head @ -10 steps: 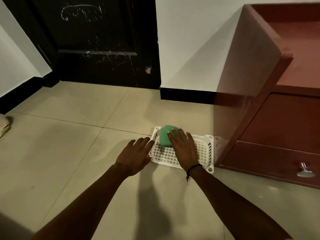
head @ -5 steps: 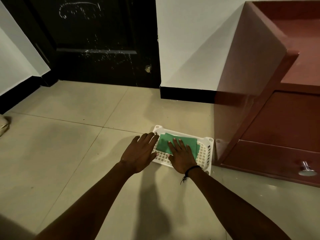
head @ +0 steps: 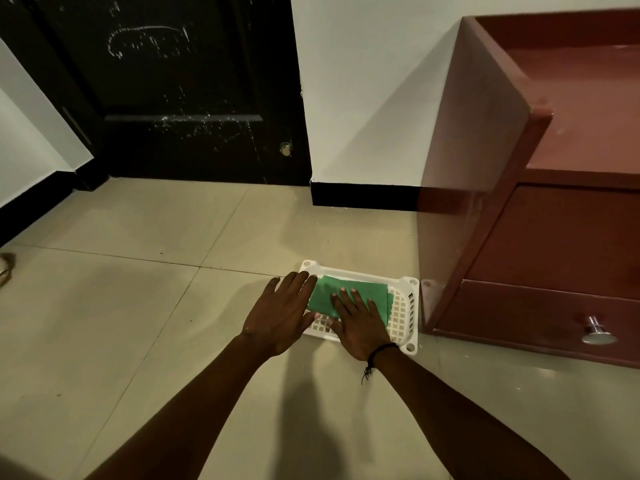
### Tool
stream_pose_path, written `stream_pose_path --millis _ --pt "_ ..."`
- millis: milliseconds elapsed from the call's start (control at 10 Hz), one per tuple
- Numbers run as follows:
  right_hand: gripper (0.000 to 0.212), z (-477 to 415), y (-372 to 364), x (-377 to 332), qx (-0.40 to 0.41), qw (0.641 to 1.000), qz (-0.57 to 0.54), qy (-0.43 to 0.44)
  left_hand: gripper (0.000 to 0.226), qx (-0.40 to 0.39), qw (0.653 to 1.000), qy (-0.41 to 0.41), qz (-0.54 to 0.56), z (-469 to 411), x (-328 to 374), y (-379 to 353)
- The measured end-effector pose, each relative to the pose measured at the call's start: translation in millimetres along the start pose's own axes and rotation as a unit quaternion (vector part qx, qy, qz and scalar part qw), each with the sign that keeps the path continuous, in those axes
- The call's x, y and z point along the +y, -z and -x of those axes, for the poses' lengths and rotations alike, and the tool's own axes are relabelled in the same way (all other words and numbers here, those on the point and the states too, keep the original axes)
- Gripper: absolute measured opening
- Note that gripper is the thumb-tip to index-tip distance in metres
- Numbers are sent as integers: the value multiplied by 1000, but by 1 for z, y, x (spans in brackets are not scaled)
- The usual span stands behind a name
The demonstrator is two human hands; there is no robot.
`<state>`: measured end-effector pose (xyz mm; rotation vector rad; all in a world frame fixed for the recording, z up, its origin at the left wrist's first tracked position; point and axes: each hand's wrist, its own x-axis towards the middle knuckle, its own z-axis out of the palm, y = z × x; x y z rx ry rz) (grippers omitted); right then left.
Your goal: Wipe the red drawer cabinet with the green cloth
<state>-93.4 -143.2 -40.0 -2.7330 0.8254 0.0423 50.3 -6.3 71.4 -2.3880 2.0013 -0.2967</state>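
Observation:
The green cloth [head: 356, 292] lies flat and folded inside a white lattice basket [head: 403, 313] on the tiled floor. My right hand [head: 362, 325] rests palm down on the cloth's near edge, fingers spread. My left hand [head: 282, 315] lies flat over the basket's left rim, its fingertips at the cloth's left end. The red drawer cabinet [head: 485, 161] stands just right of the basket, with a metal knob [head: 597, 330] on its bottom drawer.
A black door [head: 173, 88] and a white wall with black skirting [head: 363, 197] stand behind. Beige floor tiles spread to the left and towards me. Something pale [head: 5, 268] shows at the far left edge.
A second ago the cloth was bunched under my right hand; it now lies spread flat in the basket. Both hands slid slightly towards me and lie flat.

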Motion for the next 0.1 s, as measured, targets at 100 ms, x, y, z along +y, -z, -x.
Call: stream_pose_path --millis 100 --pt "68 -1 0 0 28 1000 -2 7 66 -2 1000 13 5 -1 -1 1"
